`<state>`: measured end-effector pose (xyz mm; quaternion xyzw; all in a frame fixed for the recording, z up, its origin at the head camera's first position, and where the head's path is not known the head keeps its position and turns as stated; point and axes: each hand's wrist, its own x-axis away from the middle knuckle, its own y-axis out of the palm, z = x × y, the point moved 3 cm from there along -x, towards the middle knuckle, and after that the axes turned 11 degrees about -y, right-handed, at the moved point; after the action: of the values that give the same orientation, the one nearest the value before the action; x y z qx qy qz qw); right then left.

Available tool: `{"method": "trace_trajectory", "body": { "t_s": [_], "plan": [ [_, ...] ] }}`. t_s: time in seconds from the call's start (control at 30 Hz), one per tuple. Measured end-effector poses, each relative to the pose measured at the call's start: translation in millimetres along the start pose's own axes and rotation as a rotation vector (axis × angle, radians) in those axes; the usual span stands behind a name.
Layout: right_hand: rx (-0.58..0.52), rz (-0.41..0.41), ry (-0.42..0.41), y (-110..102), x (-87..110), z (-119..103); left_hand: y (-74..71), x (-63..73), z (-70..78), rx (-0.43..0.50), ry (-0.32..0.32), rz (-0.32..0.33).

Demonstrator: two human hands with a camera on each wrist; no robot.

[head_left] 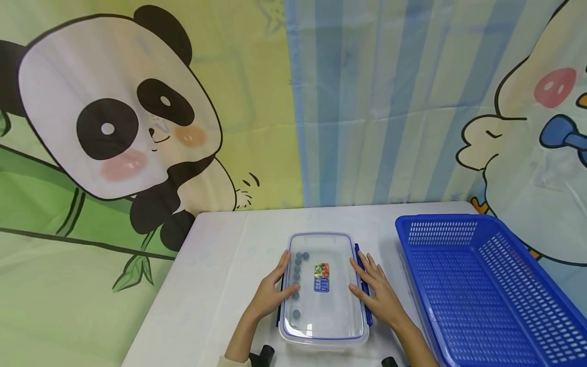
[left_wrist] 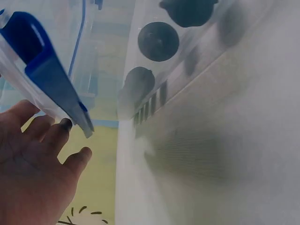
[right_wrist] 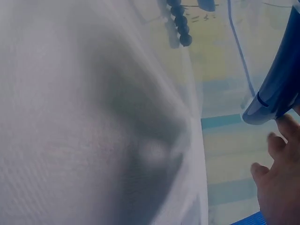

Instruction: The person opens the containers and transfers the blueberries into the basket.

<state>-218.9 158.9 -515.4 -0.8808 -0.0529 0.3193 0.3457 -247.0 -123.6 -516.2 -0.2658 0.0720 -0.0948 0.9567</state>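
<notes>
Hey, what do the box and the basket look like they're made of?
The box is probably clear, glossy plastic: dark balls show through and light glints off its top. The basket seems slightly shiny plastic, its evenly perforated sides suggesting moulding.

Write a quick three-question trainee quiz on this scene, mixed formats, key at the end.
1. Multiple choice. Seen from the head camera, along which side of the clear box do the dark balls lie?
A) left
B) right
C) far

2. True or false. The blue basket stands to the left of the clear box.

3. Fill in the blank. The person's ____ hand is nearer the blue basket.

Key:
1. A: they lie along the left side.
2. False: the blue basket stands to the right.
3. right: the right hand is at the side facing the blue basket.
</notes>
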Motion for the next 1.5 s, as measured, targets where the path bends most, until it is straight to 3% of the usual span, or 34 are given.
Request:
{"method": "trace_trajectory", "body": {
  "t_s": [0.33,0.5,0.63,0.87,1.07,1.33,1.5],
  "plan": [
    [0.18,-0.034,-0.023,-6.3,-3.2,-6.1,-0.8,0.7,4.2,-0.05,-0.018,-0.015],
    [0.204,-0.026,-0.035,-7.1,-4.2,-7.9,-1.6,1.7,5.0,-0.04,-0.011,-0.026],
    [0.145,-0.027,-0.002,-2.6,-2.1,-7.0,-0.6,3.3,5.0,-0.033,-0.009,-0.016],
    [-0.035,0.057,0.026,5.9,-0.3,-11.9,4.7,9.3,9.5,0.022,-0.055,0.026],
    [-0.087,0.106,0.112,11.1,0.9,-17.9,11.4,14.0,16.6,0.06,-0.064,0.079],
    [-0.19,0.112,0.171,15.7,0.5,-24.6,9.0,26.1,48.3,0.228,-0.093,0.134],
    [-0.286,0.141,0.16,18.5,0.8,-24.7,10.1,27.0,49.3,0.318,-0.114,0.134]
  ]
}}
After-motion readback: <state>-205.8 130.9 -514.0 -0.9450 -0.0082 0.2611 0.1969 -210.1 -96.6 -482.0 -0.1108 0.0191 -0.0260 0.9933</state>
